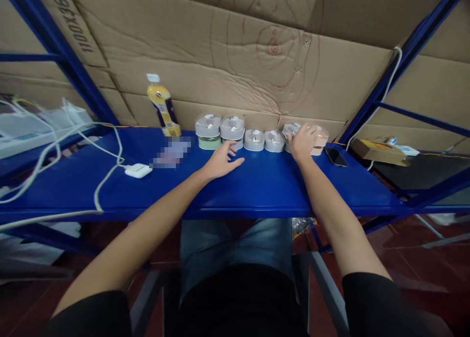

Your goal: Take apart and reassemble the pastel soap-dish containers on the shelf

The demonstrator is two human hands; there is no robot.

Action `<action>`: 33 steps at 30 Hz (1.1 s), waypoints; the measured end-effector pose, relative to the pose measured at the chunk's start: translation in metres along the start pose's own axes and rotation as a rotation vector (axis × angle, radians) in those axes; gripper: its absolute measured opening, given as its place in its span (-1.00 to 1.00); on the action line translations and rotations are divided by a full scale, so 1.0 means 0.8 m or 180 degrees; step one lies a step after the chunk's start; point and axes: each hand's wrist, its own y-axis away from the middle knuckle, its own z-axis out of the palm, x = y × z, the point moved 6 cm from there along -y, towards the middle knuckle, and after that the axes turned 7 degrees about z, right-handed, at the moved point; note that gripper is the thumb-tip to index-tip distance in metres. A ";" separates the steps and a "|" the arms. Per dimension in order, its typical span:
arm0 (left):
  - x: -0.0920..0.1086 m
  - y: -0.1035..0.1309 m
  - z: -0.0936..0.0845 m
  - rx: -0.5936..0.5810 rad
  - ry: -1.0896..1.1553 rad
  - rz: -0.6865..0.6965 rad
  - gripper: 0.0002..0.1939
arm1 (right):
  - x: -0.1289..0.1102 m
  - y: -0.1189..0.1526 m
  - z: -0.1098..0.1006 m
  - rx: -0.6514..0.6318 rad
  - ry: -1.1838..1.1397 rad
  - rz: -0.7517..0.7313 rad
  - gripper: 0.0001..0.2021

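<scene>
Several small oval boxes stand in a row at the back of the blue table. On the left, a grey box (208,125) rests on a green box (209,142), and beside it another grey box (232,127) tops a second stack. Two single grey boxes, one (253,139) and another (274,141), sit in the middle. My left hand (223,161) is open with fingers apart, just in front of the second stack. My right hand (304,141) reaches over the right-hand stacks, beside a pinkish box (320,136); its fingers partly hide the boxes, and its grip is unclear.
A yellow bottle (164,107) stands at the back left of the blue table (257,185). White cables and a white charging case (138,170) lie at left. A phone (336,157) lies right of the boxes. Cardboard rises behind, with blue frame posts at both sides.
</scene>
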 end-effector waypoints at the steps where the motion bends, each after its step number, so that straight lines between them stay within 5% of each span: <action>1: 0.001 0.000 0.000 -0.0009 -0.0030 -0.0002 -0.31 | -0.005 0.004 -0.006 0.0037 0.0043 -0.0059 -0.16; 5: 0.006 0.000 -0.001 -0.0015 -0.0122 0.0004 -0.35 | -0.047 0.034 -0.032 0.0052 0.0151 -0.0615 -0.46; 8: 0.006 0.000 -0.001 -0.0028 -0.0200 0.0027 -0.38 | -0.094 0.063 -0.038 -0.0074 0.0059 -0.1132 -0.45; 12: 0.005 0.000 0.000 -0.0067 -0.0291 0.0083 -0.41 | -0.158 0.097 -0.001 -0.0792 0.0029 -0.2017 -0.31; 15: 0.005 0.001 0.000 -0.0090 -0.0325 0.0143 -0.42 | -0.177 0.108 0.034 -0.1306 0.0165 -0.2102 -0.22; 19: 0.003 0.000 0.000 -0.0109 -0.0346 0.0192 -0.44 | -0.171 0.121 0.042 -0.1456 0.0189 -0.2228 -0.22; 25: 0.009 0.001 -0.001 -0.0037 -0.0340 0.0268 -0.39 | -0.135 0.144 -0.010 -0.1349 -0.0230 -0.2329 -0.40; 29: 0.015 0.002 -0.004 -0.0054 -0.0247 0.0277 -0.09 | -0.116 0.133 -0.034 -0.1228 -0.0528 -0.1444 -0.21; 33: 0.009 0.002 -0.002 -0.0223 -0.0010 0.0245 0.27 | -0.116 0.137 -0.022 -0.1981 -0.0380 -0.1318 -0.06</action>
